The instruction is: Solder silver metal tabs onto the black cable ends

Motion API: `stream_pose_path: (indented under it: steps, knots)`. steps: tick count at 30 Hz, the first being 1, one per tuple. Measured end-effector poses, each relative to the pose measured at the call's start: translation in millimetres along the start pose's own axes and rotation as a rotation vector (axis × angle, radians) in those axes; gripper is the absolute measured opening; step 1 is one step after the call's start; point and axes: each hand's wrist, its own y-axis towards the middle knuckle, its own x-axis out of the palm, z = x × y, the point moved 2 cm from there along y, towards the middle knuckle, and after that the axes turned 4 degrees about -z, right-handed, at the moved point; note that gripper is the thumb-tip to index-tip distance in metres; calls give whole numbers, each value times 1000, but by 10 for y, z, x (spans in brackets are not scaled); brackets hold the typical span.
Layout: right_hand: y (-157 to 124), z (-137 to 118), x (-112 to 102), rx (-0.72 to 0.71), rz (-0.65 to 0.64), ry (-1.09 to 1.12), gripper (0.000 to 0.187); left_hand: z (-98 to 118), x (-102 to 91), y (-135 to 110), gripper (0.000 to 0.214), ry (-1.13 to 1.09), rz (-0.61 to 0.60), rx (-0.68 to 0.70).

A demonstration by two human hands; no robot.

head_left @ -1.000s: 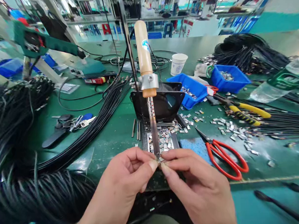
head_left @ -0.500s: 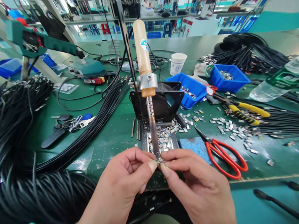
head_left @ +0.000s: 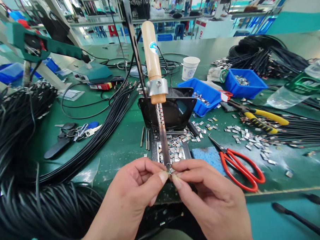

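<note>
At the tip of a soldering iron [head_left: 163,134], fixed upright with its wooden handle in a clamp, my two hands meet. My left hand [head_left: 134,195] is closed, thumb and forefinger pinched; what lies in that pinch is hidden. My right hand [head_left: 213,195] is closed too, its fingertips on a small silvery metal connector [head_left: 171,171] right under the iron's tip. Behind the tip, many loose metal connectors [head_left: 177,151] lie in a shallow tray. A blue sponge [head_left: 208,158] and red-handled scissors [head_left: 243,169] are beside my right hand.
A black fan [head_left: 146,111] stands behind the iron. Bundles of black cables [head_left: 97,151] fill the left side. Blue bins [head_left: 205,96] of metal parts, a paper cup [head_left: 191,68], yellow-handled pliers [head_left: 266,120] and a plastic bottle [head_left: 293,89] are on the right. Keys [head_left: 82,132] lie left.
Almost nothing differs: both hands keep their pinch at the iron's tip. The iron appears shifted very slightly left in the view.
</note>
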Motion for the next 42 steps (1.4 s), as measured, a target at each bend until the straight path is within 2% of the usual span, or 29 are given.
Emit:
stream_pose_path:
  steps: [42]
  knots:
    - [18, -25, 0, -9, 22, 37, 15, 24, 13, -6, 24, 6, -5, 8]
